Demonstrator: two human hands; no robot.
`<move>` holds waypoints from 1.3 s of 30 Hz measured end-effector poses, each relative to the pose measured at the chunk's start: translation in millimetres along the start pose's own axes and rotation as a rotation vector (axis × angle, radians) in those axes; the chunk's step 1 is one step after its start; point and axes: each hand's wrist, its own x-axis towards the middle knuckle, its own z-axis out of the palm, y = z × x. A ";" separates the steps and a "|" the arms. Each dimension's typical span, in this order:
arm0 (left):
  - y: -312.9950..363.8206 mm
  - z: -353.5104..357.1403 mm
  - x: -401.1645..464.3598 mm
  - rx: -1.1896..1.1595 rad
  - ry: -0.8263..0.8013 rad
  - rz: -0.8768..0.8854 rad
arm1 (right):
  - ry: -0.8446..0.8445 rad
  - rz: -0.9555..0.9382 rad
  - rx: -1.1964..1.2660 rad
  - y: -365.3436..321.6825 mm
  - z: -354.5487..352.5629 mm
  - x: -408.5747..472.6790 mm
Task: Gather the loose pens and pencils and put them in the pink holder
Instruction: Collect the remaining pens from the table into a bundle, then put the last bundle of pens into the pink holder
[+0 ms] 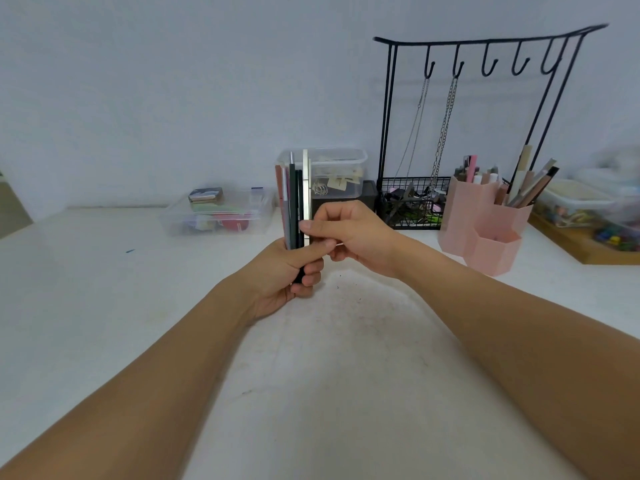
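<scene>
left hand (pixel 294 268): fist on upright pen bundle (pixel 294 202) | right hand (pixel 349 233): fingers pinch bundle, squaring ends | pink holder (pixel 485 223): frame right, awaiting insertion

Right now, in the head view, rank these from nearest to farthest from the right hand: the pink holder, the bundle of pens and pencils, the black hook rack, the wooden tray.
1. Bundle of pens and pencils: touching the right hand, gripped upright by the left hand.
2. Pink holder: to its right on the table.
3. Black hook rack: behind the holder, against the wall.
4. Wooden tray: far right edge.
</scene>
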 end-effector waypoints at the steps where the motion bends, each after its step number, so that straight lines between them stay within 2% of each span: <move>1: 0.1 1.3 0.9 0.021 0.034 0.000 | 0.023 -0.004 0.022 -1.0 1.1 0.3; 5: -4.0 11.2 2.6 0.264 0.164 0.075 | 0.048 -0.029 0.162 -16.3 6.5 1.5; 8: -11.0 22.6 4.0 0.457 0.209 0.195 | 0.066 -0.161 0.294 -26.9 14.3 1.8; 12: -13.9 29.4 4.9 0.424 0.250 0.239 | 0.148 -0.198 0.291 -30.2 29.3 -0.7; 14: -14.1 30.7 4.7 0.538 0.266 0.285 | 0.199 -0.199 0.247 -32.9 30.5 -2.6; 17: -14.8 28.7 3.3 0.707 0.221 0.316 | 0.286 -0.214 0.186 -30.4 25.0 -2.1; 22: -22.7 25.3 3.5 0.779 0.133 0.302 | 0.364 -0.121 0.186 -5.1 27.8 -12.6; 25: -23.7 28.8 3.7 0.898 0.058 0.302 | 0.430 -0.030 0.314 0.6 30.3 -15.3; 27: -25.9 28.1 3.4 0.956 0.068 0.275 | 0.461 -0.028 0.313 -5.6 19.6 -20.2; 29: -26.5 26.9 2.5 0.967 0.108 0.261 | 0.533 -0.041 0.079 -12.2 -8.2 -31.8; 33: -29.0 26.4 0.4 0.932 0.143 0.287 | 0.700 0.021 -0.714 -17.7 -82.5 -71.9; 36: -32.1 32.7 -1.2 0.922 0.182 0.295 | 0.662 0.210 -1.009 -5.2 -114.6 -101.0; 37: -32.6 36.1 -1.9 0.914 0.191 0.286 | 0.628 0.262 -1.046 1.2 -118.9 -107.9; 39: -31.6 43.4 -0.9 0.907 0.209 0.256 | 0.576 0.242 -1.012 8.7 -121.6 -119.5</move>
